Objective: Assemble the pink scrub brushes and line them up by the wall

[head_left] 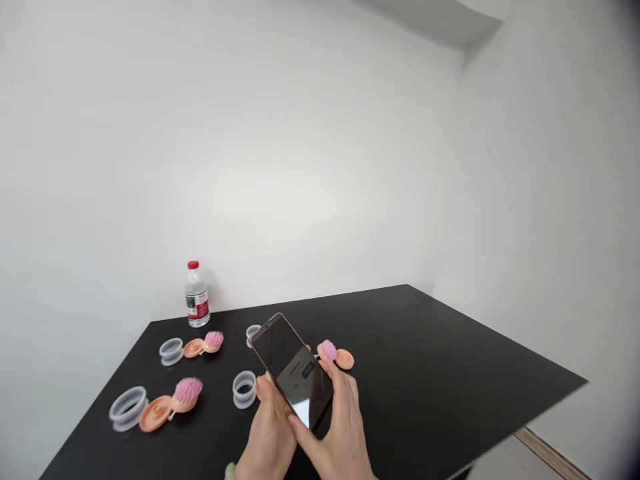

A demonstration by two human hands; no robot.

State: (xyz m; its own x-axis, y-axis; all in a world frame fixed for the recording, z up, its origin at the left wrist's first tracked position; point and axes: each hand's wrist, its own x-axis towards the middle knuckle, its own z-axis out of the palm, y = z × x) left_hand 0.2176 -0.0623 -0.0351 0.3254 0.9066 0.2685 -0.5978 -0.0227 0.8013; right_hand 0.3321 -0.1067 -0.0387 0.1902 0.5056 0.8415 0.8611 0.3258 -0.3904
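Note:
A smartphone [287, 363] with a dark screen is held tilted above the table. Some small text shows on it, too small to read. My left hand [273, 427] grips the phone's lower left side, its thumb along the edge. On the other side, my right hand [340, 423] holds the lower right edge between thumb and fingers. Just left of my left hand lies a clear plastic ring [245, 390]. Beyond the phone is another clear ring [253, 333], partly hidden by it. A pink bristle brush [327, 350] with an open peach lid [345, 359] lies behind my right fingers.
On the black table [425, 373], two more pink brushes with peach lids, one near [187, 393] and one farther [214, 341], lie at left beside clear rings [129, 408]. A red-capped water bottle [197, 297] stands by the white wall [300, 167].

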